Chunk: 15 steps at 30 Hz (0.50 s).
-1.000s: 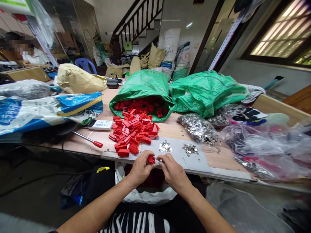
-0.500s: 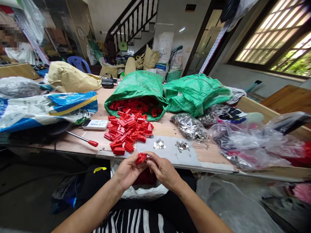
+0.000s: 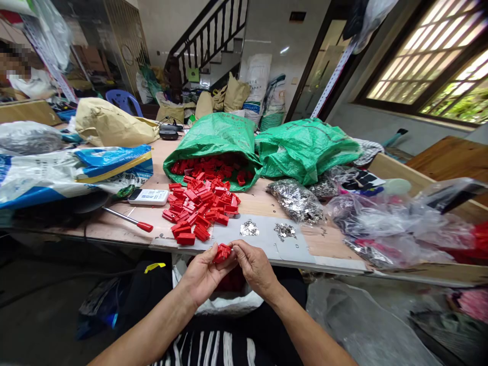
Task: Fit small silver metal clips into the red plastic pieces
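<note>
Many red pieces [image 3: 198, 209] apparently left to work; finished count cannot be told.
Green bag [image 3: 213, 133], centre: mouth open, red pieces inside and heaped before it. White sack [image 3: 232, 306], lower centre: red within, perhaps finished work. Clear bag [image 3: 295, 195], right of centre: silvery bits [image 3: 310, 217]. Left hand [image 3: 198, 278], lower centre, clamps one red piece [image 3: 221, 253]; right hand [image 3: 256, 265], fingertips together beside it, any bit pinched there not discernible.

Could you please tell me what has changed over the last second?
The left hand has rolled palm-up, still holding a red part; the right hand stays close beside it. The view has swung right. The red pile, metal pieces and green bags stayed put.
</note>
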### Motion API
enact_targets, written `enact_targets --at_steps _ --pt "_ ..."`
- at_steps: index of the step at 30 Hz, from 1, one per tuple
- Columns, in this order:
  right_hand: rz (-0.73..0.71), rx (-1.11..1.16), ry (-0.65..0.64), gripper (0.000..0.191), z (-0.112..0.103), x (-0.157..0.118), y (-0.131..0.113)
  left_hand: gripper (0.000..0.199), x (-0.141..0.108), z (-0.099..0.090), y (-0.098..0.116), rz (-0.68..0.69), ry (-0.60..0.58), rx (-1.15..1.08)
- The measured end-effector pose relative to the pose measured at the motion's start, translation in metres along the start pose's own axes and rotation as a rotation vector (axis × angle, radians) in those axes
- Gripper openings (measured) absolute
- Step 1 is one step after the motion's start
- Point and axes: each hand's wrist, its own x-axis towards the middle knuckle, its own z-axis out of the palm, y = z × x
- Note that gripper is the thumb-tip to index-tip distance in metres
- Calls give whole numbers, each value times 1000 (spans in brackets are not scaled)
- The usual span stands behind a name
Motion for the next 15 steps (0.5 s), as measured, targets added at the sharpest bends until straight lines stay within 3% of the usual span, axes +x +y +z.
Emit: enact_targets --at_steps 4,8,15 --pt "34 58 -54 33 0 -1 0 23 1 -4 -2 1 41 -15" --pt "71 -37 -88 23 4 -6 4 17 3 -15 -12 -20 89 0" --pt "-23 -159 -44 22 26 -16 37 21 12 -36 -28 -57 140 67"
